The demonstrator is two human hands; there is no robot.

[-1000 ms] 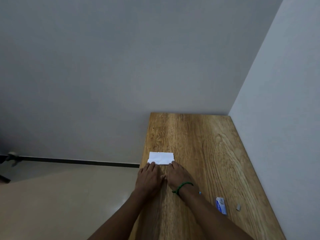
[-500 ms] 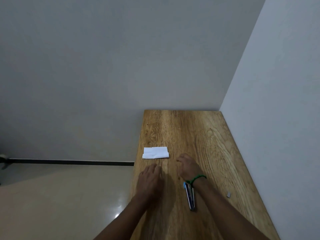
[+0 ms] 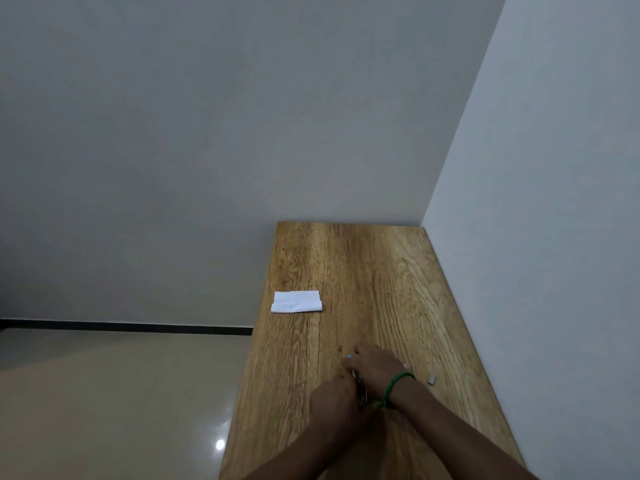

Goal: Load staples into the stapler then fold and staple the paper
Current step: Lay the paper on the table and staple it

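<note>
The folded white paper (image 3: 296,302) lies flat near the left edge of the wooden table (image 3: 381,278), well beyond both hands. The stapler (image 3: 360,388) lies on the table between my hands, mostly covered; only a metal part and a blue tip show. My right hand (image 3: 377,367), with a green band at the wrist, is curled over the stapler's front end. My left hand (image 3: 334,400) sits against the stapler's near end, and its fingers are hidden from view. A small grey strip of staples (image 3: 432,378) lies to the right of my right wrist.
The table stands in a corner, with a grey wall behind it and a white wall (image 3: 536,271) along its right side. Its left edge drops to a glossy beige floor (image 3: 121,393).
Both hands have drawn back from the paper toward me. My right hand has come down over the stapler and my left hand has closed in beside it. The view has tilted.
</note>
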